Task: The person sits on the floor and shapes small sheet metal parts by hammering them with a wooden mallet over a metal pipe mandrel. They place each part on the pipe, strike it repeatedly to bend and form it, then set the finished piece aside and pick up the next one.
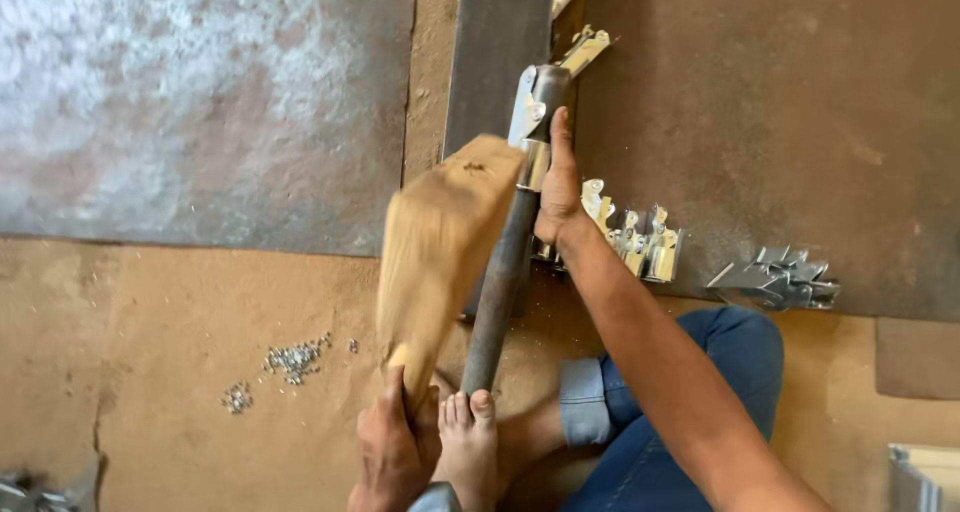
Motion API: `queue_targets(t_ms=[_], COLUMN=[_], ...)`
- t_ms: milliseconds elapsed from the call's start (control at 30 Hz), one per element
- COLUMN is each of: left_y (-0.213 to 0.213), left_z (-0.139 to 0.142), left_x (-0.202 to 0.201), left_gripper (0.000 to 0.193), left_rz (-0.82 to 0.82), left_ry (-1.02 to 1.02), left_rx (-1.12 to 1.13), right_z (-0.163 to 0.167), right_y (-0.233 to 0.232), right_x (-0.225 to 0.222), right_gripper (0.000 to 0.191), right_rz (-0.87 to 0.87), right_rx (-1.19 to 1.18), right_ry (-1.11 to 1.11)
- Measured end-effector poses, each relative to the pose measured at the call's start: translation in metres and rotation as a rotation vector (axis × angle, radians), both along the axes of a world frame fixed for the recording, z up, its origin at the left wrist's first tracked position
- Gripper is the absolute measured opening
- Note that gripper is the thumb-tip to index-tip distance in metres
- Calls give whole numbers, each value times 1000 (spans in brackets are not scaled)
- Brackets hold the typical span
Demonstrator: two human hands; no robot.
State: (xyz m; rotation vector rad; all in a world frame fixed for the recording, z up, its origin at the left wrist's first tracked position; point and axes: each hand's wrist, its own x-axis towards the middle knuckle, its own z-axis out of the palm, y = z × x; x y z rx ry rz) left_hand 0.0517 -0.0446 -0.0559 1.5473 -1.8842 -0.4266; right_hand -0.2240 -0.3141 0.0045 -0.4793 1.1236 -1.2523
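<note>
Dusty brown floor [200,352] fills the lower frame, with a grey slab [200,92] at upper left. At bottom centre, the left hand [395,447] has its fingers wrapped around the handle of a wooden mallet [435,242], motion-blurred and tilted up toward frame centre. Just beside it, a dark metal pipe [500,282] runs from a bare foot [470,442] up to a bright metal bracket [530,107] at upper centre. The right hand [558,187] steadies the bracket, fingers closed around pipe and bracket, thumb extended upward. More brackets [640,242] lie right of centre; small rivets [295,357] lie scattered at lower left.
</note>
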Motion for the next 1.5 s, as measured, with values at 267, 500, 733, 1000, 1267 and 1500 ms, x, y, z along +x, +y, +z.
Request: queue_targets(t_ms=[267, 500, 733, 1000, 1267, 1500], left_y=[-15, -25, -35, -18, 21, 43], left_z=[-10, -7, -1, -1, -20, -55], left_x=[5, -2, -15, -16, -10, -32], left_gripper=[26, 21, 19, 50, 56, 53], left_rz=[-83, -177, -205, 129, 345, 360], left_ry=[194, 292, 319, -31, -46, 41], left_rx=[-214, -273, -244, 460, 404, 361], right_z=[-46, -66, -50, -30, 14, -16], right_y=[-31, -34, -18, -21, -178, -165], right_x=[-16, -15, -4, 9, -71, -141], right_gripper=[67, 84, 108, 99, 64, 52], right_rz=[-49, 251, 7, -26, -308, -131], right_rx=[-25, -76, 101, -41, -88, -80], right_ry=[-113, -620, -10, -106, 309, 517])
